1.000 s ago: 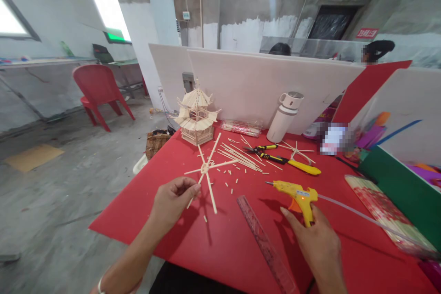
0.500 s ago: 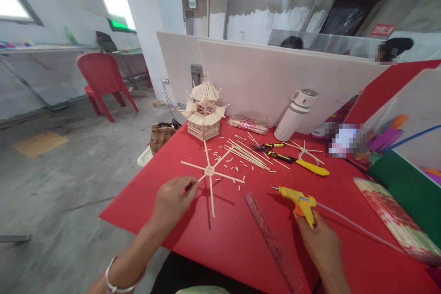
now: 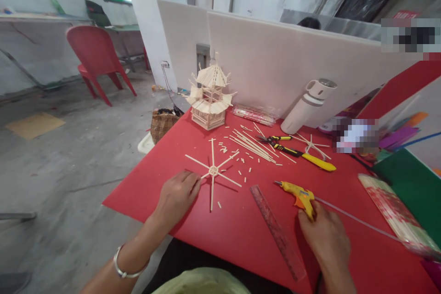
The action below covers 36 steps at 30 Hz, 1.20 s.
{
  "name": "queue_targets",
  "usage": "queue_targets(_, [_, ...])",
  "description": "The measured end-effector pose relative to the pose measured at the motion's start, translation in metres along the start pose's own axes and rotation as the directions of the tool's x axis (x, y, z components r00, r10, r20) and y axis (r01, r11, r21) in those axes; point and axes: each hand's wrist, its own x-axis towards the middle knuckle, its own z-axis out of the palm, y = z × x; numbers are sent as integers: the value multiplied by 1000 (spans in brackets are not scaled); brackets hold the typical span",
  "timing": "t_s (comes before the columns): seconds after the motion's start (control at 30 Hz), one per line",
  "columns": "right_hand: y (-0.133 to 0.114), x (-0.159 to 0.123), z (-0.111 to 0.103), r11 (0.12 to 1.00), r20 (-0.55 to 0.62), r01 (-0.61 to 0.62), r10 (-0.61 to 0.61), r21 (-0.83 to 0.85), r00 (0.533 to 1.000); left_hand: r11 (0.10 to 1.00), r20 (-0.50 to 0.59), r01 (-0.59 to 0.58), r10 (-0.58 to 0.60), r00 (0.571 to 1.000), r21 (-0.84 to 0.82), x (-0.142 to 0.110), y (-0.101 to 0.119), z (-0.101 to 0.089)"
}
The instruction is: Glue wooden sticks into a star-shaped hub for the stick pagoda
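My left hand (image 3: 179, 193) pinches one arm of a star-shaped stick frame (image 3: 213, 171), whose thin wooden spokes spread from a small ring at the centre. The frame appears to lie on or just above the red tabletop (image 3: 155, 188). In my right hand (image 3: 325, 234) is a yellow hot glue gun (image 3: 299, 194), its nozzle pointing left and a clear glue stick trailing from its rear. Between the two hands lies a red transparent ruler (image 3: 275, 232). Short cut stick pieces (image 3: 245, 172) are scattered around the frame.
Behind stands a wooden stick pagoda model (image 3: 210, 96). Long sticks (image 3: 253, 144), yellow-black pliers (image 3: 299, 154), a second stick star (image 3: 311, 144) and a white flask (image 3: 306, 108) lie or stand farther back. Packed sticks (image 3: 396, 213) sit at right; a white board (image 3: 262, 64) rises behind.
The stick frame has come down closer to the tabletop, with my left hand still on it. The camera view has tilted down. My right hand keeps hold of the glue gun.
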Motion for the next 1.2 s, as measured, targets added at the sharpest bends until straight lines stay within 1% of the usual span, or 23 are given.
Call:
queue_targets(0.07, [-8, -5, -12, 997, -110, 59, -53, 57, 993, 999, 5, 35, -35, 999, -37, -2, -1, 1])
queue_targets(0.1, [-16, -9, -18, 985, -157, 100, -78, 142, 984, 997, 10, 56, -55, 998, -56, -3, -2, 1])
queue_targets(0.13, [-26, -16, -24, 953, -152, 154, -116, 261, 981, 994, 17, 76, -75, 997, -76, -3, -2, 2])
queue_targets(0.17, [-39, -23, -28, 907, -100, 192, -167, 375, 981, 991, 25, 94, -92, 995, -95, -4, -2, 3])
queue_targets(0.2, [-54, -32, -32, 853, -26, 225, -241, 470, 970, 988, 29, 107, -105, 994, -113, -4, -2, 4])
queue_targets(0.23, [-71, -40, -34, 797, 56, 263, -347, 544, 936, 985, 31, 114, -111, 993, -128, -4, -2, 5])
queue_targets(0.27, [-87, -48, -34, 744, 102, 296, -438, 599, 893, 983, 27, 120, -117, 993, -141, -5, -2, 6])
queue_targets(0.3, [-103, -55, -34, 708, 110, 323, -492, 628, 863, 981, 22, 123, -121, 992, -153, -5, -2, 7])
queue_targets(0.37, [-130, -64, -32, 666, 138, 360, -572, 653, 808, 975, 16, 134, -134, 991, -175, -5, -2, 6])
queue_targets(0.43, [-149, -65, -29, 663, 135, 363, -576, 655, 806, 967, 26, 160, -158, 987, -200, -5, -2, 3])
queue_targets(0.53, [-162, -57, -26, 711, 105, 358, -517, 604, 850, 952, 48, 210, -204, 978, -222, -5, -1, -2])
queue_targets(0.6, [-165, -51, -25, 748, 80, 375, -492, 547, 867, 946, 53, 230, -224, 973, -229, -5, 0, -5])
queue_targets(0.7, [-170, -45, -24, 772, 87, 404, -505, 491, 859, 941, 44, 233, -229, 972, -244, -5, 0, -5])
queue_targets(0.8, [-178, -42, -20, 771, 110, 406, -517, 491, 849, 939, 49, 229, -224, 973, -259, -6, 0, -2])
queue_targets(0.93, [-187, -39, -13, 778, 112, 404, -511, 482, 852, 928, 52, 241, -236, 970, -284, -5, 0, 1])
queue_targets(1.07, [-189, -38, -10, 762, 116, 406, -526, 504, 843, 918, 61, 266, -260, 964, -295, -2, 1, 0])
queue_targets(1.2, [-185, -42, -13, 724, 101, 388, -531, 570, 841, 918, 71, 285, -276, 958, -275, 0, 3, 0])
